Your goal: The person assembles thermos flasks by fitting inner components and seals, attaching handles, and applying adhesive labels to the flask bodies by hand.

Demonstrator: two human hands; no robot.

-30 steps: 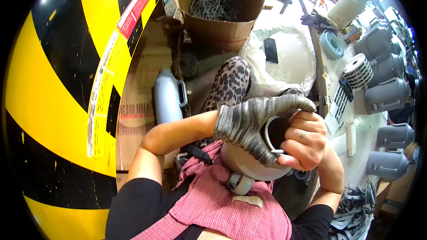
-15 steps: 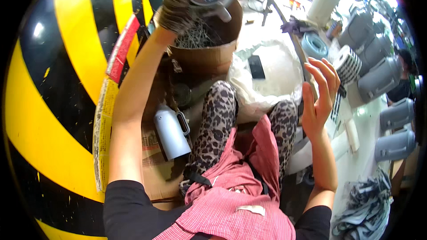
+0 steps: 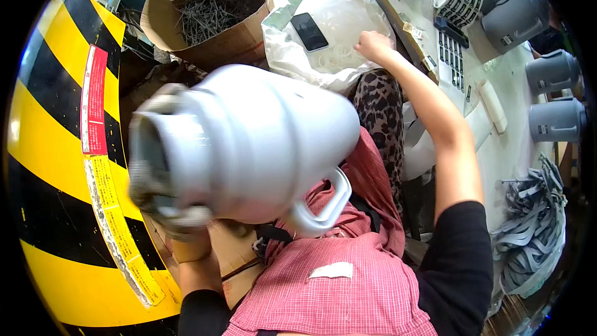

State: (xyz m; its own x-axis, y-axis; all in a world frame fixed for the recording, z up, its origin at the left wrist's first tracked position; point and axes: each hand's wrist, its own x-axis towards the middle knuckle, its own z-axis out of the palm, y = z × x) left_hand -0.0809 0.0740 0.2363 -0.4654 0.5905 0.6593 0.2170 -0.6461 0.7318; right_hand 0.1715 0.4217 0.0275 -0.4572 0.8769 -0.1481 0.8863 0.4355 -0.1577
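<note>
Jug of white plastic with a loop handle (image 3: pixel 249 143) fills the view's centre, lying sideways with its mouth toward nine o'clock. The gloved left hand (image 3: pixel 163 205) has its grip wrapped round the mouth rim. The bare right hand (image 3: pixel 372 45), at one o'clock, rests its curled grip on white rings in a clear plastic bag (image 3: pixel 292 56), beside a black phone (image 3: pixel 309 31).
</note>
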